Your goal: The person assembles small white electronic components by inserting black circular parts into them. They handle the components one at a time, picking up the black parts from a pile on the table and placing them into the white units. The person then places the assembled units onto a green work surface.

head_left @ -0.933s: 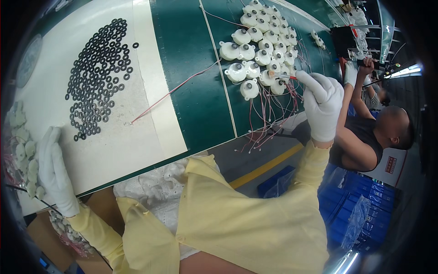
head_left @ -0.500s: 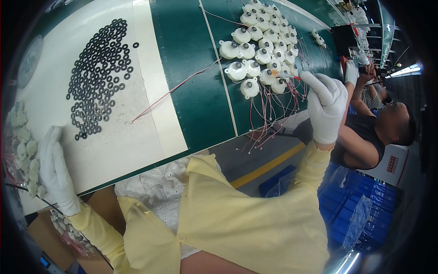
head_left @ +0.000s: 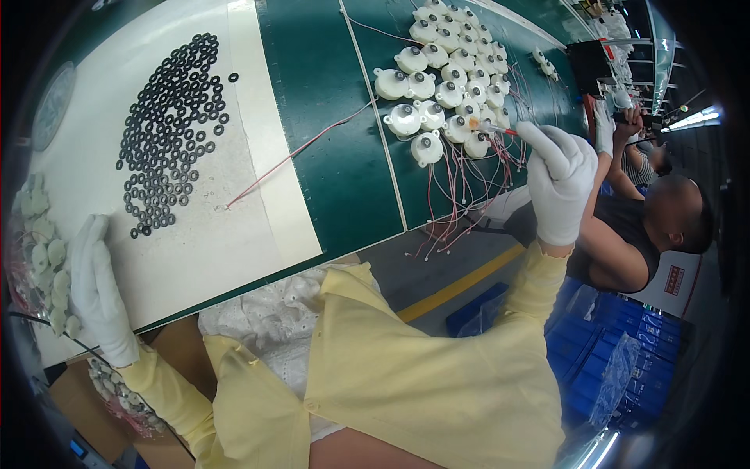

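My right hand [head_left: 558,184], in a white glove, is closed around a thin brush [head_left: 500,130] with a red handle. Its orange-brown tip lies at one of the white round motors [head_left: 427,148] grouped on the green table, each with a dark piece on top. Red and white wires [head_left: 449,203] trail from the group over the table's edge. On the left, my gloved left hand [head_left: 100,293] rests with its fingers stretched out at the edge of the white sheet [head_left: 226,258], holding nothing. Beside it lies a heap of pale parts [head_left: 47,258].
Many black rings [head_left: 168,133] are spread over the white sheet. A single red-white wire [head_left: 301,148] crosses toward the motors. At right a co-worker [head_left: 625,234] sits along the table, near blue crates [head_left: 609,352]. A cardboard box [head_left: 86,399] stands below the left edge.
Hardly anything differs. My right hand and the brush stay at the same motors, and my left hand keeps its place. The picture has shifted very slightly.
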The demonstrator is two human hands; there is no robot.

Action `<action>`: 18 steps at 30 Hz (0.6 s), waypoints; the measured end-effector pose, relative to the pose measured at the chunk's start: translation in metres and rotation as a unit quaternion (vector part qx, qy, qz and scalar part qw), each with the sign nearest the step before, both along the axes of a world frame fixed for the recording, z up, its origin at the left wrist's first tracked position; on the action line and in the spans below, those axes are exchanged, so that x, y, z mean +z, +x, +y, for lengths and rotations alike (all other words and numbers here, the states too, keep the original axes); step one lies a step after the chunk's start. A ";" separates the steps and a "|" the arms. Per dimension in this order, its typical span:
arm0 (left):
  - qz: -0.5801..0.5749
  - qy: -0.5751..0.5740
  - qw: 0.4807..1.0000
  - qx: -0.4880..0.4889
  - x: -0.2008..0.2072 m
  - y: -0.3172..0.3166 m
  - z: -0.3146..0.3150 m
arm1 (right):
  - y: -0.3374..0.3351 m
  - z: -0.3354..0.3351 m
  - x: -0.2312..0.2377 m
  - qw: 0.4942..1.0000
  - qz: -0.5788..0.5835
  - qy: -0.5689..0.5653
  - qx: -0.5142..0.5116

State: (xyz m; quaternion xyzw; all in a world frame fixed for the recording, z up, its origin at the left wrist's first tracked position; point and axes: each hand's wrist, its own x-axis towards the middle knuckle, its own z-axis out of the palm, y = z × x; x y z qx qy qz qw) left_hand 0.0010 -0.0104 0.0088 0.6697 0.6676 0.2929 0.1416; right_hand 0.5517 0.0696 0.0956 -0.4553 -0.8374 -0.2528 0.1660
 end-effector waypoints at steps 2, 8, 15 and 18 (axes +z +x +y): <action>-0.005 -0.001 1.000 -0.005 -0.001 -0.002 0.002 | -0.006 -0.001 0.004 1.000 0.002 -0.002 -0.002; -0.004 0.029 1.000 0.007 -0.002 0.003 0.004 | -0.015 0.003 0.005 1.000 -0.002 -0.026 -0.006; -0.006 0.022 1.000 0.012 0.000 0.003 0.004 | 0.000 -0.007 0.009 0.999 0.011 -0.015 -0.027; -0.009 0.019 1.000 0.013 0.000 0.002 0.003 | 0.000 -0.008 0.009 0.999 0.007 -0.027 -0.032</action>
